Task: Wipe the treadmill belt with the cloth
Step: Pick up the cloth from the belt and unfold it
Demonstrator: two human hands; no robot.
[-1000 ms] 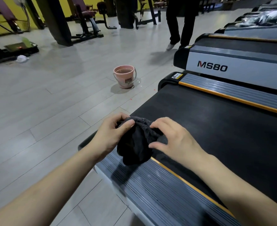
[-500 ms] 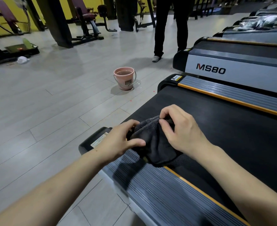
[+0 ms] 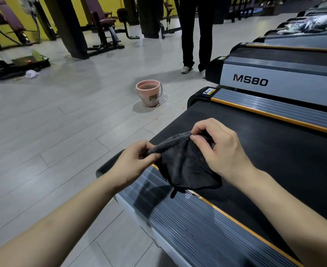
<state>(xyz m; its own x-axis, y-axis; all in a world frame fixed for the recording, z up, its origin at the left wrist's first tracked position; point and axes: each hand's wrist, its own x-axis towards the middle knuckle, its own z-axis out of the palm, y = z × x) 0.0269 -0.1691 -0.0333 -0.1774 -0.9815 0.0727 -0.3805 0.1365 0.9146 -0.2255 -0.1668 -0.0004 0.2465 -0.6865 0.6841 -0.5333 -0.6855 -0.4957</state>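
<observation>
Two hands are holding a dark grey fluffy cloth (image 3: pixel 185 162) above the near end of a black treadmill belt (image 3: pixel 274 157).

The left hand (image 3: pixel 133 162) and right hand (image 3: pixel 218 149) are each pinching the cloth's upper edge, spreading it. Opening it flat before pressing down would probably give the widest, most even wiping contact.

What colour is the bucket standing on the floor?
Pink, seen in the head view: the bucket.
</observation>
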